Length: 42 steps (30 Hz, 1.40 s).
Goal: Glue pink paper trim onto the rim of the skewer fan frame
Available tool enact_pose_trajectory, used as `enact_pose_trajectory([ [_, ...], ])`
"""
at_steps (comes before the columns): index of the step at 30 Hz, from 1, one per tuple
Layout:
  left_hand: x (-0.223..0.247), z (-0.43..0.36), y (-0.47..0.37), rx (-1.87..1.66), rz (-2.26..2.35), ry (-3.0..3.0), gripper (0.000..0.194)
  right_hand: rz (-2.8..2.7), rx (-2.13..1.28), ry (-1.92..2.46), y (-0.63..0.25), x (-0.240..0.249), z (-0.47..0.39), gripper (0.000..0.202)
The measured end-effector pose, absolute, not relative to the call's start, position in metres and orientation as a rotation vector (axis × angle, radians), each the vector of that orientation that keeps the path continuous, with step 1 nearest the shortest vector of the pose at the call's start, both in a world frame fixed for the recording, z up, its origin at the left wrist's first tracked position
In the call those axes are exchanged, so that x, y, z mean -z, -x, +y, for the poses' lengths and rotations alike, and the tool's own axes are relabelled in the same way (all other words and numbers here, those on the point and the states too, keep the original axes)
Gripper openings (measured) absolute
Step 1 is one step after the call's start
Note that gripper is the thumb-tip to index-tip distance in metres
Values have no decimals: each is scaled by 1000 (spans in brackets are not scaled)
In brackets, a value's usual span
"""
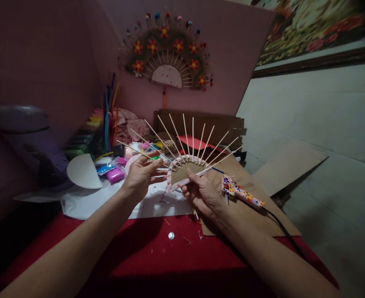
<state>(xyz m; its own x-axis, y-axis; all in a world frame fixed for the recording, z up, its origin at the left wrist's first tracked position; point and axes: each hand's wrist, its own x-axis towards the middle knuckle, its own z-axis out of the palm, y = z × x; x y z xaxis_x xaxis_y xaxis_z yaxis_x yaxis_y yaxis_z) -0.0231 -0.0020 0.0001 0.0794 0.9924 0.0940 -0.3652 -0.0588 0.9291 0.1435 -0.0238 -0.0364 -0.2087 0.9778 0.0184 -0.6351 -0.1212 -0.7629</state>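
My right hand (201, 192) grips the lower edge of a half-round cardboard piece (187, 173), with the thumb on its face. The piece has a pale, red-spotted cloth border, and thin wooden sticks (192, 138) fan out from its curved edge. My left hand (143, 171) is at the left side of the fan, its fingers apart around the lowest left sticks; whether they press on a stick is hard to tell. Both hold the fan's region above the table. To the right, a flower-patterned glue gun (242, 193) lies on brown cardboard (263, 215).
A finished-looking fan (166, 54) hangs on the pink wall. Colourful packets (115, 174), a white half-disc (84, 171) and pipe cleaners (108, 116) stand or lie at the left. White paper (86, 205) and a small white disc (171, 235) rest on the red tablecloth (157, 265).
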Motion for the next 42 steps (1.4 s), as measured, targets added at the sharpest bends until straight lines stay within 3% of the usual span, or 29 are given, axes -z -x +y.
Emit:
enact_pose_trajectory([
  [42, 3, -1, 25, -1355, 832, -1050, 38, -760, -1648, 607, -142, 37, -24, 21],
])
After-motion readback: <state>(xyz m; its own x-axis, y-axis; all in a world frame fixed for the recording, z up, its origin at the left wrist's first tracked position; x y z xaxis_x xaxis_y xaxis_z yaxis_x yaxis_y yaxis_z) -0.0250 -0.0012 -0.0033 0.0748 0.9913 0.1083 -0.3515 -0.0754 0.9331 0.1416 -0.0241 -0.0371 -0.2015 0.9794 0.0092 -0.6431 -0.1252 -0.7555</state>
